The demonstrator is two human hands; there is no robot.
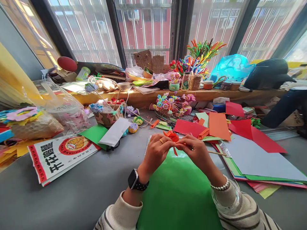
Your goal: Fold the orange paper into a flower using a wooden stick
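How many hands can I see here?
2: the left hand, wearing a ring, and the right hand, above a beaded bracelet; each has its grip on the orange paper piece. No others show.

Ppr stack (266, 161) R of flower (172, 136)

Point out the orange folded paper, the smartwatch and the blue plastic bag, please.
Orange folded paper (172, 136), head view: its upper folds.
Smartwatch (132, 179), head view: its screen.
Blue plastic bag (231, 68), head view: its middle.
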